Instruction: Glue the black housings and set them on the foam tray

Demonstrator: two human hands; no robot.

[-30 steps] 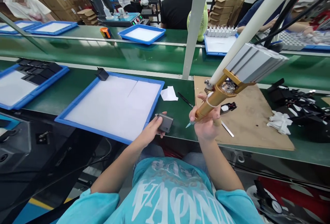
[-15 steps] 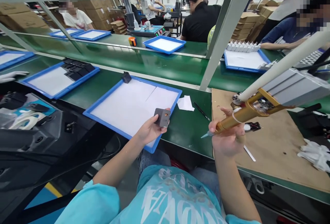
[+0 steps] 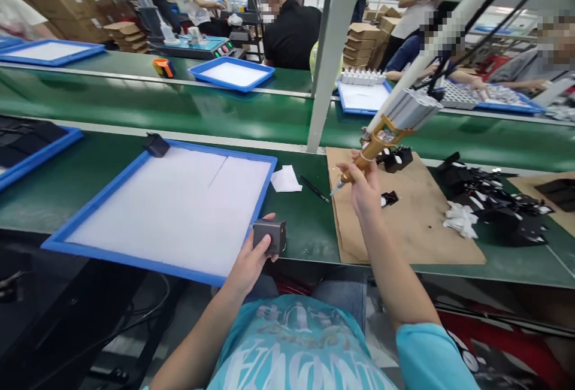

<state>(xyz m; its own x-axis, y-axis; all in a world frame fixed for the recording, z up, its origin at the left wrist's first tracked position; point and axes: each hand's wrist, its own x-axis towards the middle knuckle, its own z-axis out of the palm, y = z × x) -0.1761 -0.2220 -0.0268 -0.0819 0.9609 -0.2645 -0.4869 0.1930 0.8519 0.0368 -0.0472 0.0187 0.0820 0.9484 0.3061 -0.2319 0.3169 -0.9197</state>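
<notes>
A small dark grey plastic housing [image 3: 268, 236] is gripped by my left hand [image 3: 250, 258], above the front right corner of a blue-rimmed tray [image 3: 135, 265] lined with white. My right hand [image 3: 365, 189] is closed around a gold-coloured glue dispenser [image 3: 371, 149] with a pale blue tip pointing down and left, over the left edge of a cardboard sheet [image 3: 417, 240]. Behind that hand lies a small black part with white [image 3: 390, 198]. A black housing [image 3: 156, 144] sits on the tray's back left corner.
A white paper [image 3: 286, 179] and a black pen [image 3: 314, 188] lie between tray and cardboard. Crumpled white gloves [image 3: 461, 220] and a heap of black parts [image 3: 498, 204] are to the right. A grey post [image 3: 327, 54] rises behind the bench; several people work beyond.
My view has swung to the right. The right hand has carried the dispenser farther from my body, and the housing in my left hand has turned, showing another side.
</notes>
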